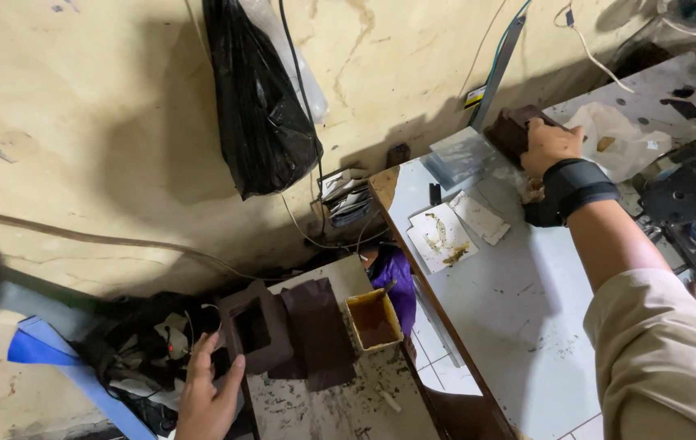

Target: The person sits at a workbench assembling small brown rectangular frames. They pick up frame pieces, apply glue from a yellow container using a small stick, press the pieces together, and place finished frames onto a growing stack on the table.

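Brown leather pieces [315, 330] lie just right of my left hand [209, 391], fingers spread, touching; my right hand [550, 145] grips 1 brown block [512, 130], upper right.

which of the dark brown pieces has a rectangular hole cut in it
The brown piece on the lower table, touched by the left hand. It has a rectangular cut-out; the flat piece beside it and the one under the right hand show none.
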